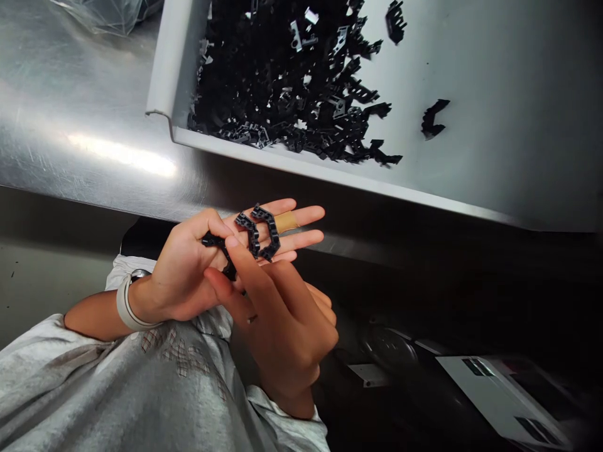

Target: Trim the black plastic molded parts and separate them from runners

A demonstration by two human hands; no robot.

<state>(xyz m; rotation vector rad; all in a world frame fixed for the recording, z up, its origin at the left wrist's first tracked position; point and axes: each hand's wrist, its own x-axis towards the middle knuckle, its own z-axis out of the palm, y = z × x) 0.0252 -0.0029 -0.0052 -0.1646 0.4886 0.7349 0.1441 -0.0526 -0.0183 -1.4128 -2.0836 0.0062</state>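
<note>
My left hand is palm up with its fingers stretched to the right. Two angular, C-shaped black plastic parts, a nearer one and a farther one, lie side by side across its fingers. A third black plastic part sits lower on the palm, beside the left thumb. From the right, my right hand reaches over the palm with thumb and index finger closed about this third part, hiding some of it. A tan band wraps one left finger.
Beyond my hands, a white tray holds a heap of similar black parts, with two lying apart at its right. Beneath it is a metal tabletop, with a clear plastic bag at top left. A dark stool and grey-white box are at lower right.
</note>
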